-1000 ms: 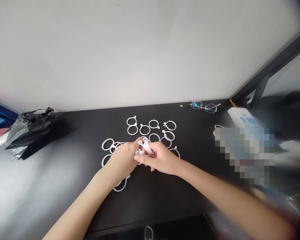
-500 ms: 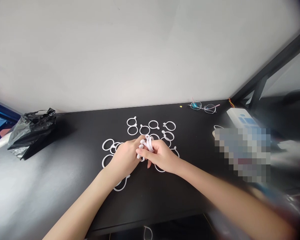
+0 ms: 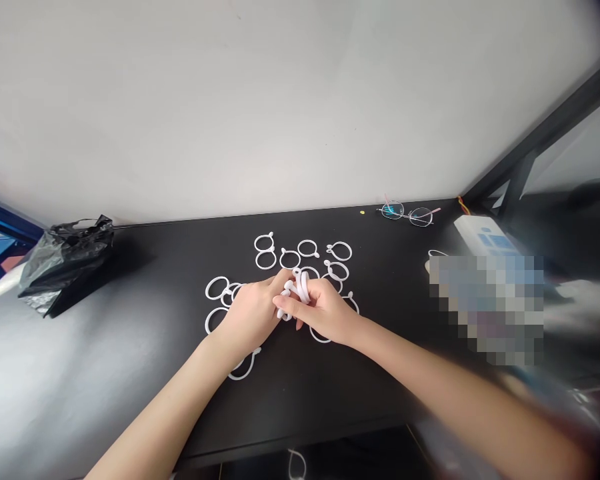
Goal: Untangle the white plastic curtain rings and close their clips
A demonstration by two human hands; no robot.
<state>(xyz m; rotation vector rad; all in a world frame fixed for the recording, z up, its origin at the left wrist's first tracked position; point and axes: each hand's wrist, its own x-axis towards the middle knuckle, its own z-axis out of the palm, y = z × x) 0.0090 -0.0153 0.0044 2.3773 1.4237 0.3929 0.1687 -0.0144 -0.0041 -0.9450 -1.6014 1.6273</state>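
Several white curtain rings (image 3: 303, 288), each with a small eyelet, are bunched together between my hands. My right hand (image 3: 325, 308) is closed around this bunch, its thumb pressed on the eyelets. From the other side my left hand (image 3: 257, 303) touches the bunch; its back faces me and hides most of its fingers, which look curled against the rings. Loose white curtain rings (image 3: 265, 259) lie flat on the black table around and partly under both hands.
On the black table (image 3: 145, 373) a crumpled black plastic bag (image 3: 67, 260) sits at the left. Eyeglasses (image 3: 407, 213) rest near the wall at the back. A white power strip (image 3: 485, 235) and a blurred-out patch are at the right.
Both hands stay nearly in place. The bunched rings have shifted slightly within the grip, and their eyelets sit closer together under my right thumb.
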